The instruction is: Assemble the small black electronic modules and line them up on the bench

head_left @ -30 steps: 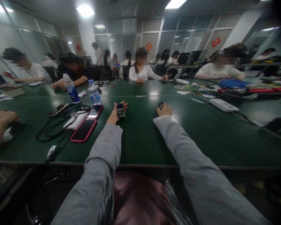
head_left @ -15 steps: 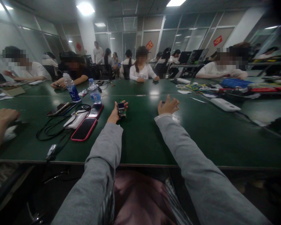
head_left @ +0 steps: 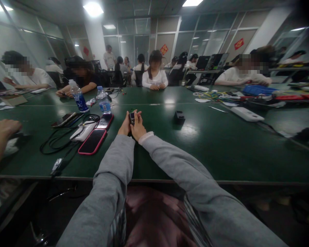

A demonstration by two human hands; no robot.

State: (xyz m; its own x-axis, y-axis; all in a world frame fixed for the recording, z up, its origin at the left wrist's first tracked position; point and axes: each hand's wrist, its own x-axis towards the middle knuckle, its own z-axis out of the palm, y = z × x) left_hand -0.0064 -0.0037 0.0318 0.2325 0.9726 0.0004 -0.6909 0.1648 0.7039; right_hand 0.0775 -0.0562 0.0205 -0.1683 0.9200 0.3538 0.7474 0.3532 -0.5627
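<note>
My left hand is closed around a small circuit board with a little screen, held just above the table. My right hand meets it from the other side, its fingers bent over the board's right part and hiding much of it. A thin green edge shows above the fingers. To the right, apart from both hands, a small black box-shaped part rests on the green table.
Left of my hands lie a pink-edged phone, another phone, a white power bank and black cables. Two bottles stand behind them. A white device and a tangle of wires lie at right. A neighbour's hand is at far left.
My right hand has moved left from the black box-shaped part to the circuit board, leaving that part on the table. The left hand stays in place. The person opposite has drawn their hands together.
</note>
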